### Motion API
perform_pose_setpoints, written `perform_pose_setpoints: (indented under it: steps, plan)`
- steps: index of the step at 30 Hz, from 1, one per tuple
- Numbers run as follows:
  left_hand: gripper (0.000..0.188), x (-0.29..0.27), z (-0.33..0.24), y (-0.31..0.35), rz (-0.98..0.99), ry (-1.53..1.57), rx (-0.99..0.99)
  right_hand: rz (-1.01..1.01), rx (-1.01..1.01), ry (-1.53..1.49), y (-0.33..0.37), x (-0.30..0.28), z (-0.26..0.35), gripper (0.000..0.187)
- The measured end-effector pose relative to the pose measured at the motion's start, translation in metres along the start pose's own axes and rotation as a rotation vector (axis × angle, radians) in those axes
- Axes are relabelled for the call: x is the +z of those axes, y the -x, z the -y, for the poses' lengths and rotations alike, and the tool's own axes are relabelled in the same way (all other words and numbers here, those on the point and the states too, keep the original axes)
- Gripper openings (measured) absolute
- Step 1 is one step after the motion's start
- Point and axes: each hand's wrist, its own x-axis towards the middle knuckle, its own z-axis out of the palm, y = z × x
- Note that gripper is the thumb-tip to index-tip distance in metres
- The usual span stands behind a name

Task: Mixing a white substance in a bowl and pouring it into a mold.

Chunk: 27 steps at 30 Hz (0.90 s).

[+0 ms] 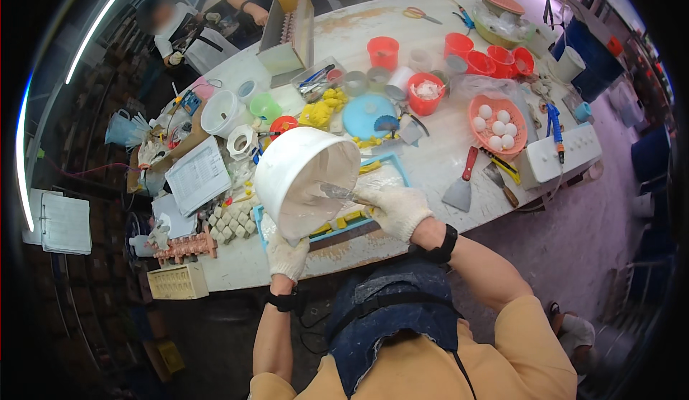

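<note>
My left hand (288,256), in a white knit glove, grips the near lower edge of a white bucket (275,167). The bucket is tipped over with its mouth facing right, and pale paste coats its inside. In my gloved right hand (398,210) is a scraper (336,191), its grey blade reaching into the bucket's mouth. Beneath the bucket lies a shallow light-blue tray (402,171), partly hidden by it. Whitish material and several yellow blocks (350,218) show inside the tray.
Right of my right hand lie a red-handled putty knife (459,188) and an orange basket of white balls (514,109). A white box (560,154) stands at the table's right edge. Pale blocks (231,222) and papers (199,175) lie left. Across the table, other people work near a cardboard box (296,55).
</note>
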Motion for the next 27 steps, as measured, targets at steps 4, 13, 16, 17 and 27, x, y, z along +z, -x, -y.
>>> perform_pose_setpoints:
  steps: [4,13,16,17,27]
  plan:
    - [0.037,-0.007,0.0,0.002,0.035,0.081,-0.108,-0.152,0.065,0.001,-0.008,-0.01,-0.009,0.034]
    - [0.033,-0.001,-0.001,0.001,0.092,0.174,-0.097,-0.101,-0.062,-0.437,0.003,0.083,-0.053,0.036]
    - [0.029,-0.002,0.004,0.005,0.142,0.109,-0.113,0.661,0.461,-1.214,0.002,0.038,-0.022,0.034]
    - [0.028,-0.004,0.002,0.005,0.184,0.051,-0.102,0.661,0.461,-1.213,0.001,0.038,-0.025,0.034]
    - [0.038,-0.027,0.006,0.011,-0.09,-0.11,-0.205,0.457,0.277,-0.766,-0.007,0.017,-0.072,0.033]
